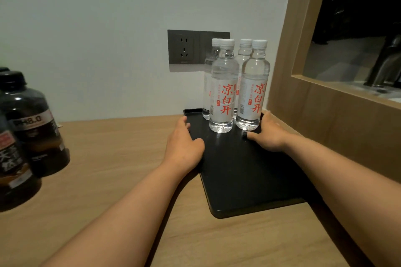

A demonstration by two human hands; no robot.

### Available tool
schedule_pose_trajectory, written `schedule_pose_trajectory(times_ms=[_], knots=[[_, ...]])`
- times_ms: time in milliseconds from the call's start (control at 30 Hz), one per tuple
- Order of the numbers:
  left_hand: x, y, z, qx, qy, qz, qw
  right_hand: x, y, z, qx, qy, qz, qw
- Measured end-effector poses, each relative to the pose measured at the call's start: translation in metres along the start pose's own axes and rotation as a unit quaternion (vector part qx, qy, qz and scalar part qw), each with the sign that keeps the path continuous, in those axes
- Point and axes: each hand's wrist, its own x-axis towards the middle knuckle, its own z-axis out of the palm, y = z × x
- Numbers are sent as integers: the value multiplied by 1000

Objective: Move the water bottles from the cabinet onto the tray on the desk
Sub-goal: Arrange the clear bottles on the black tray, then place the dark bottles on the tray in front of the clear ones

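Clear glossy plastic water bottles (238,84), smooth black semi-gloss tray (245,175), matt wood-grain desk (121,158).

Both bare forearms reach forward. Left hand (183,145) lies palm down, fingers loosely curled (thumb spread inward). Right hand (268,134) lies likewise, its thumb extended toward the left.
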Motion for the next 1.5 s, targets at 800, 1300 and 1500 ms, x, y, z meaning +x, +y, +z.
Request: schedule_pose_trajectory(times_ms=[800,1300,1500], knots=[[-104,-41,-138,314,80,497,805,-188,-141,71,-109,93,-257,956],[-72,-100,-276,-83,359,79,926,-185,-245,161,251,-41,-243,936],[-31,-115,-289,-250,231,-11,940,-171,-269,177,318,-47,-244,915]])
